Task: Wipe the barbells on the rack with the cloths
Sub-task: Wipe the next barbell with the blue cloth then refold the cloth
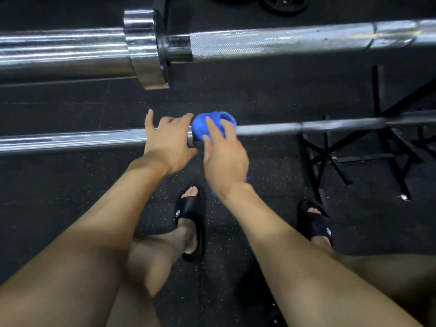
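Observation:
Two chrome barbells lie crosswise in front of me. The upper barbell (pixel 283 41) is close to the camera, with a thick sleeve and collar at left. The lower barbell (pixel 306 127) runs across the middle of the view. A blue cloth (pixel 203 128) is wrapped around the lower bar just right of its collar. My right hand (pixel 224 156) grips the cloth around the bar, and a bit of the cloth hangs under my wrist. My left hand (pixel 165 140) holds the bar's collar and sleeve end, touching the cloth, little finger sticking up.
A black metal rack frame (pixel 387 142) with crossed struts stands at right under the lower bar. Black speckled rubber floor (pixel 70 190) lies below. My feet in black slides (pixel 191 215) stand beneath the bar. Weight plates (pixel 283 3) lie at the top.

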